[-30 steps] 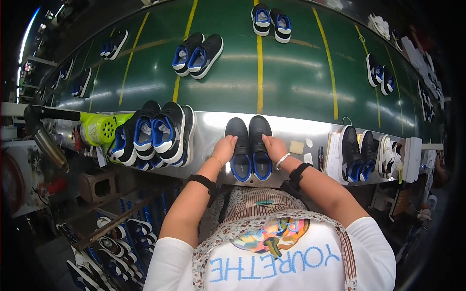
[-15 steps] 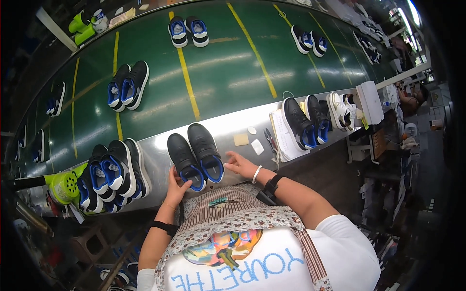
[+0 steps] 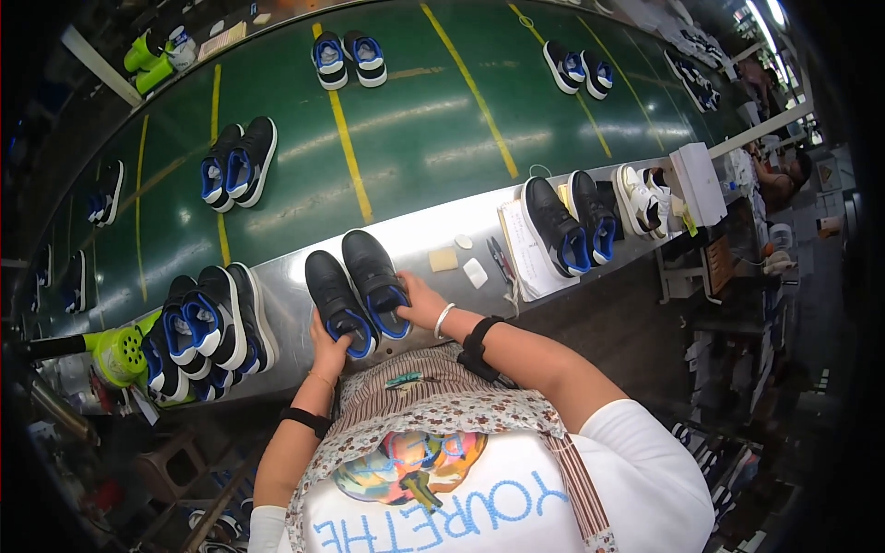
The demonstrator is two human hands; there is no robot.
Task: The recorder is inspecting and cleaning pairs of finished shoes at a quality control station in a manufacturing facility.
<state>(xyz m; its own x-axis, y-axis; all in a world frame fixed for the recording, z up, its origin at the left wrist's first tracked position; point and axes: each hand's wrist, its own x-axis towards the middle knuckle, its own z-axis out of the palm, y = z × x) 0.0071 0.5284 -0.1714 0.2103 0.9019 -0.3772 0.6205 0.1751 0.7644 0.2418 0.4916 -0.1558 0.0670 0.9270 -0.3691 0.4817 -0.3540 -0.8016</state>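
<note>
Two black sneakers with blue linings stand side by side on the metal ledge in front of me, toes pointing away. My left hand grips the heel end of the left sneaker, its thumb over the collar. The right sneaker is held at its heel opening by my right hand, thumb at the collar and fingers along the outer side. Beyond my right hand lie a yellowish square pad, a white block and a dark slim tool.
A green belt with yellow lines carries several pairs of sneakers. Stacked sneakers and a lime-green blower-like device stand left. At right are another black pair on papers, white sneakers and a white box.
My right hand has moved left from beside the right sneaker and closed on its heel. My left hand stays at the left sneaker. The view has shifted slightly.
</note>
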